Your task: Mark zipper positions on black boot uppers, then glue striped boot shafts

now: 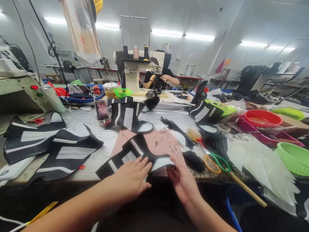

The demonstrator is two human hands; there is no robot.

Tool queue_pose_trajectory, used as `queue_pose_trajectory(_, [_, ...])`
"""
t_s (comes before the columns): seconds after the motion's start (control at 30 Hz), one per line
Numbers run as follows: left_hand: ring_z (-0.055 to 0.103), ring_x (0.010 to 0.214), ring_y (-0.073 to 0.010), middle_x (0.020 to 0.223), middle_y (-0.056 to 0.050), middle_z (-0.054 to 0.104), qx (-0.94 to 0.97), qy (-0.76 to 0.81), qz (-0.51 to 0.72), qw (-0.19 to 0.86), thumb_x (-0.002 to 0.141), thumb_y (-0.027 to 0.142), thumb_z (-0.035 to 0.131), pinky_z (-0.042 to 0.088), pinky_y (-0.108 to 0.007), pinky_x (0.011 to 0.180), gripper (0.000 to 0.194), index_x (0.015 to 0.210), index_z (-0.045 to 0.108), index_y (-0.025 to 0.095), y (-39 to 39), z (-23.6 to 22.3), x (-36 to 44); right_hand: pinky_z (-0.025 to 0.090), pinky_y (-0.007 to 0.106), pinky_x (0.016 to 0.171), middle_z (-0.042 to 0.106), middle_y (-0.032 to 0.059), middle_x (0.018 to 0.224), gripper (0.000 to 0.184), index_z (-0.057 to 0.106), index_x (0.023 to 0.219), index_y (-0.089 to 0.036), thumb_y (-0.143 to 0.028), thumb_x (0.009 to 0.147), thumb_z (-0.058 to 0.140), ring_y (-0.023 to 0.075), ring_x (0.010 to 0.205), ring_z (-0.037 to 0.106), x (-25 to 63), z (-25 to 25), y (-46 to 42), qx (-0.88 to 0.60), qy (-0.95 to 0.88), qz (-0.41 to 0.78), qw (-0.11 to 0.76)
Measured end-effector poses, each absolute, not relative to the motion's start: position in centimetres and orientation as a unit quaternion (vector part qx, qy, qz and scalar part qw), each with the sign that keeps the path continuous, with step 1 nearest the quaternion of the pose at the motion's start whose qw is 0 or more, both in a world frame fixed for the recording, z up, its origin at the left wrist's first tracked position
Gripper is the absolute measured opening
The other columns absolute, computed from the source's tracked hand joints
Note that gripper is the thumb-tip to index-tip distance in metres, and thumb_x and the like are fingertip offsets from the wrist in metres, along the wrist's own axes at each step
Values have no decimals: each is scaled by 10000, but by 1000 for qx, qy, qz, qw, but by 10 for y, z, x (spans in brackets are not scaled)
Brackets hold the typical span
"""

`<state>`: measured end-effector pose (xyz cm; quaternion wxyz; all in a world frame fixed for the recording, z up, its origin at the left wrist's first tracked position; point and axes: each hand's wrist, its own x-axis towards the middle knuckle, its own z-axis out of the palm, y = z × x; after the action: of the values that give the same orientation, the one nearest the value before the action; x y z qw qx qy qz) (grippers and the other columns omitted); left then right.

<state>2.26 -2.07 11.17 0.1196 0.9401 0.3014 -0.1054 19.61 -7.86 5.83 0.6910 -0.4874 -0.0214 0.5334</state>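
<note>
A black boot upper piece [140,145] with white reinforcing strips and a white toe patch lies flat on a pinkish board [166,145] at the table's front edge. My left hand [131,177] rests on its lower middle with fingers stretched out and spread. At the toe end, my right hand [184,180] has the tip of the piece between its fingers, some curled below the edge. Just behind the board lies another boot upper [129,116] with similar strips. A pile of matching black pieces [70,148] is on the left.
Scissors [214,161] with green and orange handles lie to the right, near a wooden stick [248,190] and white sheet pieces [260,164]. Red [263,117] and green [294,158] baskets stand farther right. Across the table a person [166,77] works at a sewing machine [132,72].
</note>
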Motion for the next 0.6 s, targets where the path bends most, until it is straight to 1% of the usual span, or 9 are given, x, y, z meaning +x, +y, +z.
queue_pose_trajectory(0.07, [186, 1319, -287, 1426, -120, 248, 912, 336, -122, 201, 858, 525, 288, 200, -457, 1052, 639, 1363, 265, 133, 8, 87, 19, 501, 217, 514, 664, 2, 840, 389, 639, 891, -229, -356, 540, 749, 124, 623, 616, 198, 57, -88, -491, -54, 566, 661])
queue_pose_trajectory(0.17, [196, 1325, -205, 1438, -55, 239, 876, 333, -155, 313, 904, 444, 74, 108, -445, 1076, 551, 1379, 216, 204, 55, 67, 16, 458, 218, 453, 674, 17, 766, 490, 604, 1047, -254, -418, 598, 708, 131, 541, 624, 202, 62, -106, -490, -187, 662, 536])
queue_pose_trajectory(0.23, [252, 1306, -198, 1420, -33, 292, 873, 332, -155, 321, 905, 442, 49, 75, -472, 1072, 537, 1359, 268, 256, 73, 62, 24, 458, 233, 480, 665, -3, 682, 566, 530, 1174, -291, -358, 636, 693, 118, 485, 606, 209, 71, -111, -460, -331, 713, 412])
queue_pose_trajectory(0.3, [326, 1269, -221, 1368, -37, 394, 897, 316, -146, 272, 893, 492, 125, 135, -465, 1063, 533, 1283, 413, 270, 79, 59, 41, 479, 275, 517, 660, -8, 662, 564, 521, 1191, -303, -297, 649, 677, 131, 491, 604, 224, 81, -100, -441, -457, 703, 320])
queue_pose_trajectory(0.37, [343, 1254, -261, 1308, -70, 471, 924, 292, -132, 208, 882, 502, 193, 191, -465, 1042, 526, 1199, 521, 239, 77, 56, 58, 490, 305, 501, 663, 3, 669, 418, 625, 1060, -274, -286, 643, 655, 158, 503, 602, 252, 88, -72, -509, -520, 619, 296])
queue_pose_trajectory(0.43, [258, 1289, -313, 1329, -111, 436, 932, 293, -138, 162, 870, 512, 234, 192, -511, 1025, 539, 1236, 490, 211, 74, 54, 71, 489, 289, 493, 663, 3, 657, 279, 680, 924, -243, -298, 658, 616, 165, 520, 605, 292, 90, -36, -663, -515, 458, 293])
queue_pose_trajectory(0.5, [135, 1317, -346, 1398, -134, 310, 922, 304, -178, 163, 853, 535, 268, 188, -554, 1008, 583, 1320, 373, 203, 75, 54, 76, 487, 275, 571, 675, 32, 805, 269, 663, 934, -219, -319, 717, 540, 171, 664, 624, 337, 86, 1, -750, -474, 342, 311])
queue_pose_trajectory(0.53, [112, 1318, -350, 1420, -128, 255, 915, 299, -206, 174, 843, 531, 306, 208, -551, 1001, 585, 1332, 347, 214, 78, 56, 77, 483, 280, 615, 673, 51, 851, 271, 660, 911, -205, -345, 702, 560, 194, 755, 623, 359, 82, 18, -781, -454, 300, 307])
queue_pose_trajectory(0.6, [197, 1305, -323, 1401, -100, 309, 916, 279, -215, 193, 830, 461, 384, 276, -486, 995, 495, 1265, 452, 233, 88, 59, 76, 458, 316, 723, 653, 106, 942, 325, 645, 901, -170, -377, 652, 614, 258, 945, 576, 397, 72, 46, -833, -417, 232, 279])
